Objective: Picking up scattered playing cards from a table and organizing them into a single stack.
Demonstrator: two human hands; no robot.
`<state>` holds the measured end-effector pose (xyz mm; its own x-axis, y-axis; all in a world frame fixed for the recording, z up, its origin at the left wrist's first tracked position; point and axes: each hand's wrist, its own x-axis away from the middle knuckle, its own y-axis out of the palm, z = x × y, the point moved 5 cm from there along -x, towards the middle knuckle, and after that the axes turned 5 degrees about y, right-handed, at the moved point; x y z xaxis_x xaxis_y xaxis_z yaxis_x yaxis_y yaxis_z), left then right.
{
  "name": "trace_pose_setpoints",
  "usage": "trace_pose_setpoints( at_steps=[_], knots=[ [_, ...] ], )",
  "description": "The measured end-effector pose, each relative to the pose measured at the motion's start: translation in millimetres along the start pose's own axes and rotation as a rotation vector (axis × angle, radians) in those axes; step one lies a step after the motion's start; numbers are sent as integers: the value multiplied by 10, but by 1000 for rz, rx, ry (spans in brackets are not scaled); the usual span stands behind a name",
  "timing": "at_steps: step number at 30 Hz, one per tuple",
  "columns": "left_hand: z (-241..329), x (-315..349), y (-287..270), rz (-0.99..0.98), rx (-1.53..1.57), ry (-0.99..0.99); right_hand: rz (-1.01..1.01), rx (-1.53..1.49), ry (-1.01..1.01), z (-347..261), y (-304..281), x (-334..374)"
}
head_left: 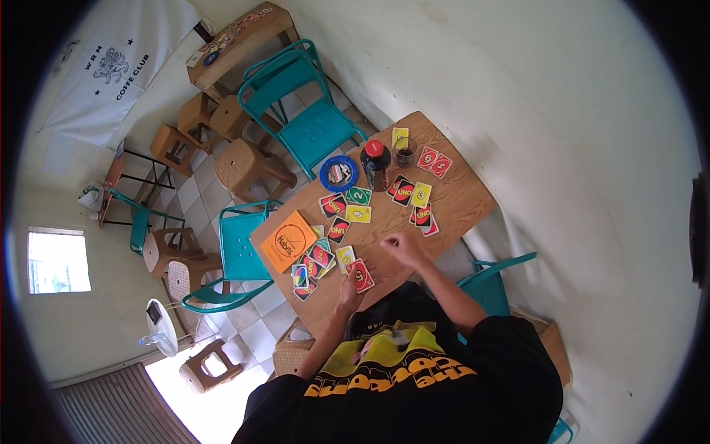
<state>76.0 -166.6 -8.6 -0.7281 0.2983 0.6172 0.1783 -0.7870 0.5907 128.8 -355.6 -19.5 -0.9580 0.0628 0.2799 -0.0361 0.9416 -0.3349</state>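
Observation:
At the table's near edge my left hand (pixel 350 291) is closed on playing cards: a red card (pixel 361 275) faces up, and a yellow card (pixel 345 257) shows just beyond the fingers. I cannot tell whether the yellow one is gripped or lies on the table. My right hand (pixel 401 248) hovers over the wood to the right, fingers curled in, with no card showing in it. Left of my left hand is a loose heap of cards (pixel 319 257). Farther in, black-backed cards (pixel 403 190) lie among a green card (pixel 359 195) and yellow cards (pixel 421 194).
An orange book (pixel 289 242) lies on the wooden table (pixel 462 194) at left. A blue ashtray (pixel 339 173), a dark bottle with a red cap (pixel 376 164) and a glass (pixel 404 152) stand toward the far side. Teal chairs (pixel 319 126) and brown stools (pixel 248 166) surround the table.

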Motion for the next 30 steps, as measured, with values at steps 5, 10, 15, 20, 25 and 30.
trace_pose_setpoints(
  at_steps=[5, 10, 15, 20, 25, 30],
  knots=[
    [-83, -103, -183, -71, -94, -44, 337, 181, 275, 770, -799, -648],
    [-40, -102, -191, -46, 19, -38, 514, 315, 372, 1118, -1217, -1126],
    [6, -30, -254, 7, 14, -14, 543, 505, 352, 901, -1121, -1164],
    [49, 38, -265, 34, 31, 3, 581, 505, 385, 904, -1118, -1151],
    [27, 76, -321, 24, 102, -33, 492, 481, 446, 1027, -1136, -1252],
    [-25, 77, -359, 61, 47, -61, 582, 247, 268, 768, -1163, -1045]
  ],
)
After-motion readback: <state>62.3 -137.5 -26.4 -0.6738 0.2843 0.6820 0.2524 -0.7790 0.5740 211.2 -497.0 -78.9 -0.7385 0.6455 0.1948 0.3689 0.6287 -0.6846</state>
